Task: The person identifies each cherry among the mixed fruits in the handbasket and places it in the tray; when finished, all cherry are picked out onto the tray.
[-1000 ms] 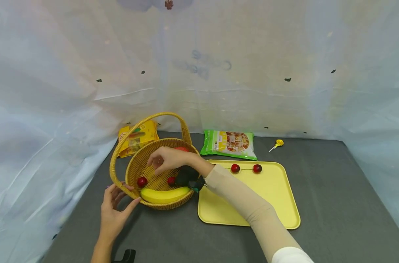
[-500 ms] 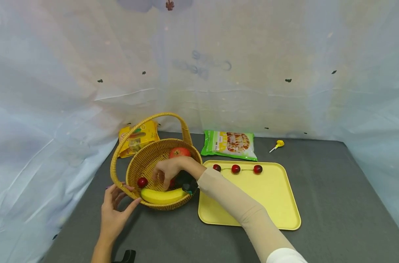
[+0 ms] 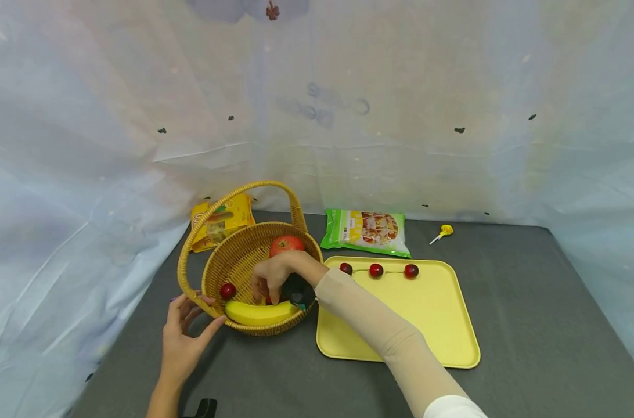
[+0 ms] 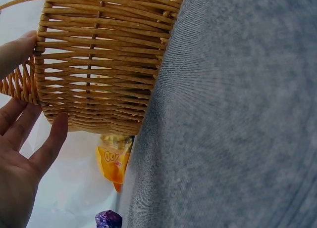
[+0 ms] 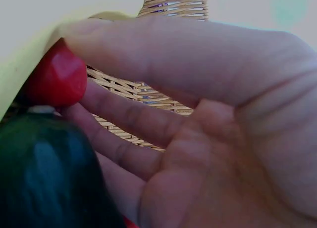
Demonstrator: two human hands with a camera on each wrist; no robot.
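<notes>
A woven basket (image 3: 220, 264) with a hoop handle holds a banana (image 3: 259, 313), a red apple (image 3: 285, 245) and a cherry (image 3: 227, 290). My right hand (image 3: 267, 293) reaches down into it. In the right wrist view its thumb and fingertips (image 5: 94, 104) pinch a second red cherry (image 5: 54, 79), beside a dark green glossy object (image 5: 44, 173). My left hand (image 3: 197, 310) stays open, its fingers (image 4: 49, 144) resting on the basket's outer wall (image 4: 104, 65). To the right lies a yellow tray (image 3: 427, 313).
Three cherries (image 3: 376, 270) sit in a row at the tray's far edge. A green snack bag (image 3: 366, 229), a yellow snack bag (image 3: 220, 220) and a yellow lollipop (image 3: 442, 232) lie at the back. White sheeting walls in the grey table (image 3: 531, 325).
My right hand has dropped from above the basket down onto the cherry beside the banana. The apple and a third tray cherry have come into view. The left hand has not moved.
</notes>
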